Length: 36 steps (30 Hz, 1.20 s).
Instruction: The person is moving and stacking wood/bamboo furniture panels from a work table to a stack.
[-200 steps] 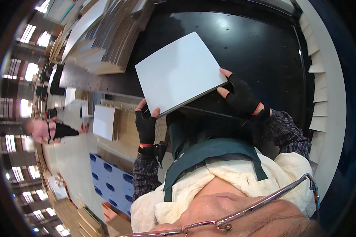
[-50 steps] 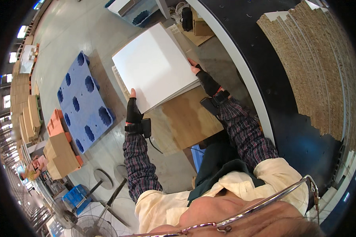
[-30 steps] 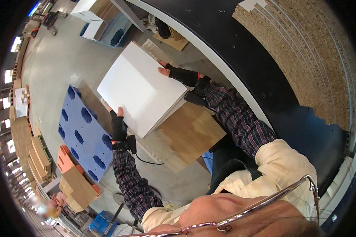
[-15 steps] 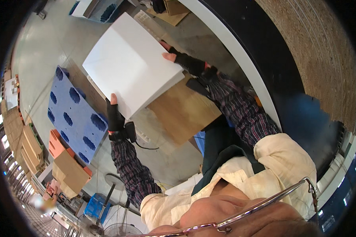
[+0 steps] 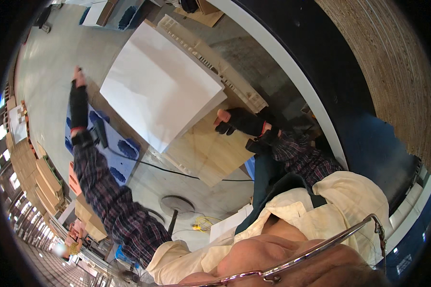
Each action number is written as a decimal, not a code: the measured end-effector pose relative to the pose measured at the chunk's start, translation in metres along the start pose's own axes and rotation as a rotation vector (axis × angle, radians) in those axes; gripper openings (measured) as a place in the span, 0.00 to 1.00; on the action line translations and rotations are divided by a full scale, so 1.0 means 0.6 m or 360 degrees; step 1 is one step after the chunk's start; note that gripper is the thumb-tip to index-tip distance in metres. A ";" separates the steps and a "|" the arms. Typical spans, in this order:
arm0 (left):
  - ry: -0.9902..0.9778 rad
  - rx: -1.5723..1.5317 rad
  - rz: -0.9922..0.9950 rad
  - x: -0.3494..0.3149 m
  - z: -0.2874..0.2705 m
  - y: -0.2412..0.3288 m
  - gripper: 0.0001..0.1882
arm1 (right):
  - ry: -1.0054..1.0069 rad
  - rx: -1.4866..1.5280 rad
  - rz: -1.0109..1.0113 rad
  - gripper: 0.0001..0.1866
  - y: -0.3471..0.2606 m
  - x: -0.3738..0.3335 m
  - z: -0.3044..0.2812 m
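A stack of white sheets or panels [image 5: 160, 79] lies in front of me on a brown wooden board [image 5: 213, 148], itself on a beige slatted pallet [image 5: 234, 91]. My left hand [image 5: 79, 98], in a black fingerless glove, reaches out beyond the stack's left side. Its fingers are stretched, slightly blurred and empty. My right hand [image 5: 242, 122], gloved likewise, hovers over the board beside the stack's near right corner, touching neither sheet nor panel. The right fingers are loosely bent with the thumb apart, holding nothing. A black device with a cable [image 5: 153, 166] is strapped at my left wrist.
A blue plastic pallet [image 5: 122, 167] lies left, below my left arm. Along the right runs a black surface with a white edge [image 5: 292, 71], beside layered brown board [image 5: 383, 62]. A round-based stand [image 5: 177, 205] and yellow cord [image 5: 203, 223] are nearby. Another person [image 5: 74, 239] is lower left.
Both hands have let go of the white stack. The left has swung outward to the far left; the right has drawn back toward me. The stack now rests with more of the beige pallet showing.
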<state>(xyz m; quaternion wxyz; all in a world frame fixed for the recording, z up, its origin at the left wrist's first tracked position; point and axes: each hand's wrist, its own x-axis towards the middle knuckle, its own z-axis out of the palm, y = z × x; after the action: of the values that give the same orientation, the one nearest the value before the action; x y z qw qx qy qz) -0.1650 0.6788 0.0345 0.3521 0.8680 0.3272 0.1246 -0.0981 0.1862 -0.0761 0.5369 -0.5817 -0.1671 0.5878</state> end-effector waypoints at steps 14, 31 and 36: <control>-0.0456 0.0543 0.0001 0.034 0.150 0.049 0.38 | 0.0145 0.0065 0.0140 0.38 -0.084 0.022 0.003; 0.0034 -0.1808 -0.0492 -0.401 0.248 -0.113 0.45 | 0.1004 -0.0816 -0.0826 0.29 -0.130 0.060 -0.054; 0.0170 -0.2079 -0.0887 -0.443 0.304 -0.025 0.35 | 0.0442 -0.0592 -0.0504 0.36 -0.118 0.088 -0.046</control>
<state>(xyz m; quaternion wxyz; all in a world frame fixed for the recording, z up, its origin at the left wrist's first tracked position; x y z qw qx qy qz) -0.2911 0.4155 -0.1036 0.8026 0.3562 0.4123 0.2428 -0.0297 0.2439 -0.0518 0.5238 -0.7119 -0.2857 0.3704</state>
